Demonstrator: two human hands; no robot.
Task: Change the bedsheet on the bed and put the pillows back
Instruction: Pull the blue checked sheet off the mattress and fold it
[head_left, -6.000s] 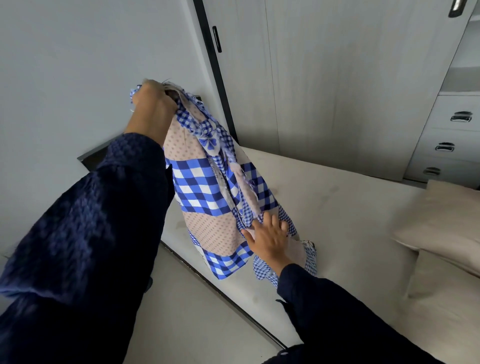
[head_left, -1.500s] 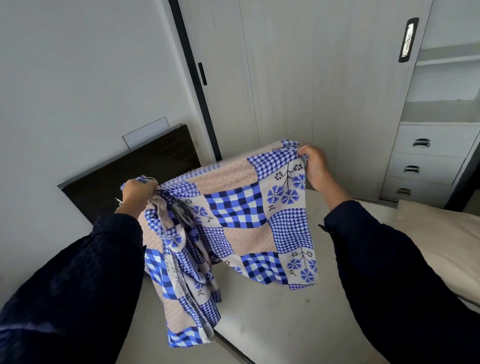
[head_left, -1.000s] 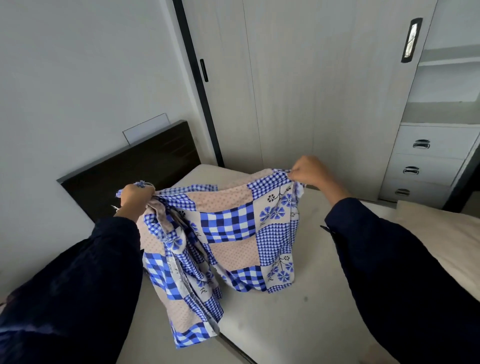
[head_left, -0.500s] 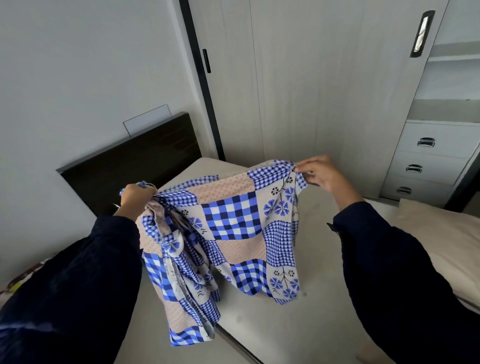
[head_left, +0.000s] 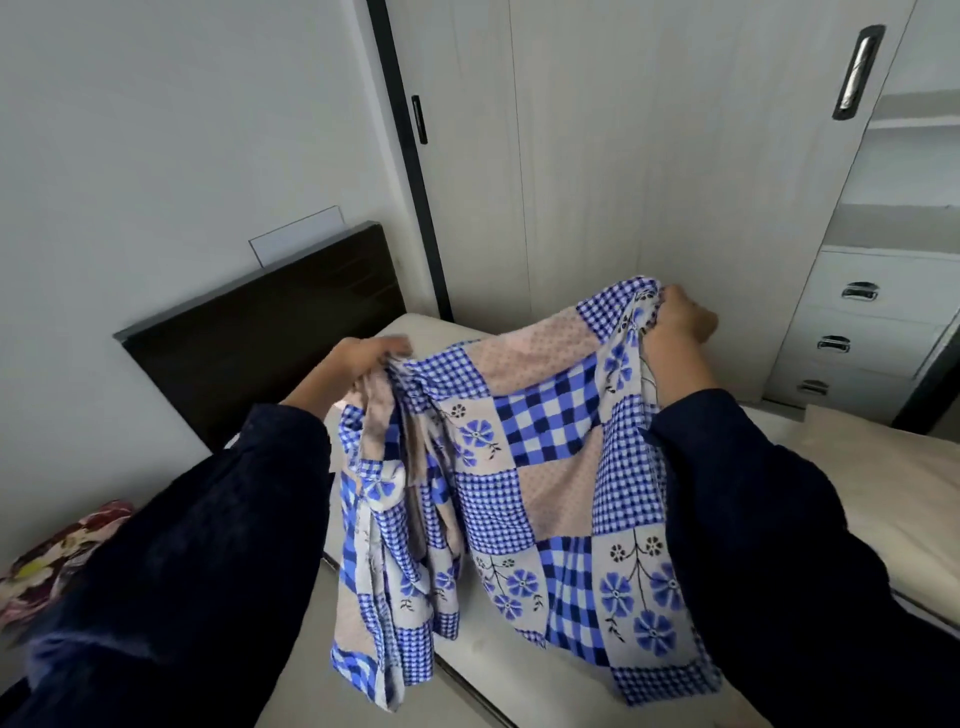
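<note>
A blue, white and pink patchwork bedsheet (head_left: 540, 467) with checks and blue flowers hangs in the air above the bare beige mattress (head_left: 415, 332). My left hand (head_left: 363, 358) grips a bunched part of its top edge at the left. My right hand (head_left: 675, 322) holds another part of the top edge, farther right and slightly higher. The cloth between them is partly spread; the rest hangs in folds below my left hand. A beige pillow (head_left: 893, 467) lies on the mattress at the right.
A dark headboard (head_left: 270, 332) stands against the grey wall at the left. Pale wardrobe doors (head_left: 597, 156) and a drawer unit (head_left: 872, 322) rise behind the bed. A crumpled floral cloth (head_left: 57, 556) lies on the floor at the far left.
My two hands have moved right and closer to the bed with the sheet. The span between them now hangs wider and lower over the mattress, and the camera tilted down a little.
</note>
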